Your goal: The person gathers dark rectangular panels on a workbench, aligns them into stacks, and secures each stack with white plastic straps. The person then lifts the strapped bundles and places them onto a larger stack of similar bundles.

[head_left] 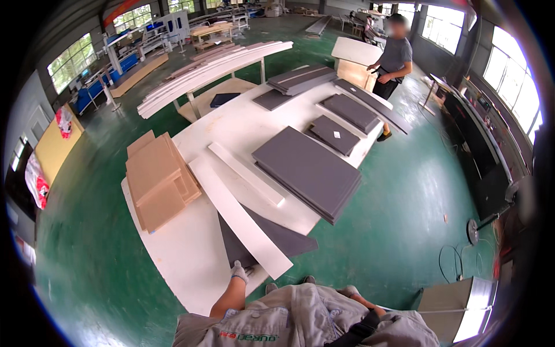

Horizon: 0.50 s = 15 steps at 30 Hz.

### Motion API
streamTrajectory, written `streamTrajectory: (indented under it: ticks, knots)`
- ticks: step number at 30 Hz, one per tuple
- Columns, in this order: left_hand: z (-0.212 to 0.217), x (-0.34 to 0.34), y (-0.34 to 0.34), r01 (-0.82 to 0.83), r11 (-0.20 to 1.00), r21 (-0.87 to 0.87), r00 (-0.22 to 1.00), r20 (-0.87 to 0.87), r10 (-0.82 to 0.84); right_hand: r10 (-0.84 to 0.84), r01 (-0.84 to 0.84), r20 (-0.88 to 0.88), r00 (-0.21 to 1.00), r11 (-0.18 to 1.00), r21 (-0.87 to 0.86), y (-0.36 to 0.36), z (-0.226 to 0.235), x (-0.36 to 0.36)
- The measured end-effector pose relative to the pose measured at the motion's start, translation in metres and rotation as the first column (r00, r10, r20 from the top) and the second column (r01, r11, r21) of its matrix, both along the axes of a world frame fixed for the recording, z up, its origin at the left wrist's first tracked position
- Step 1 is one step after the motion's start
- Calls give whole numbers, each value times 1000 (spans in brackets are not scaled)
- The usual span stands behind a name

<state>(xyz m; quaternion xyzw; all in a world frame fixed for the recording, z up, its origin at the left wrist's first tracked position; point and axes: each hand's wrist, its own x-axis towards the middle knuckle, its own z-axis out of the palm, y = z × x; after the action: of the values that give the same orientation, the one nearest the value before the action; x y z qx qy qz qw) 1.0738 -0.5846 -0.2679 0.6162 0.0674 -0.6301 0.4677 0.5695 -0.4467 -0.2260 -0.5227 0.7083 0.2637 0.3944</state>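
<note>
My left hand (240, 272), in a pale work glove, is at the near corner of a dark grey panel (296, 239). Its thumb lies along the panel and the fingers appear closed on the edge. A long white board (237, 214) lies slantwise across this panel and hides its middle. My right hand (348, 291), also gloved, hangs low beside my body, away from the table; its fingers are too hidden to read. Just beyond the long board is a narrower white strip (245, 173), and right of that a stack of dark grey panels (306, 168).
Brown boards (156, 179) are piled on the left of the white worktable (179, 263). Smaller grey stacks (350, 111) lie toward its far end, where a person (397, 58) stands. Long white strips (214, 77) rest on a rack behind. A metal box (457, 303) stands at lower right.
</note>
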Motion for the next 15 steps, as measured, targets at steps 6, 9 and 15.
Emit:
streamTrajectory:
  ticks: [6, 9, 15]
  knots:
    - [-51, 111, -44, -12, 999, 47, 982, 190, 3, 13, -9, 51, 999, 998, -67, -38, 28, 13]
    - [-37, 123, -76, -9, 998, 66, 948, 318, -12, 100, -90, 39, 994, 975, -203, -48, 5, -13]
    - [-20, 79, -79, -123, 992, 25, 881, 463, 98, -609, 706, 406, 682, 693, -146, -64, -66, -70]
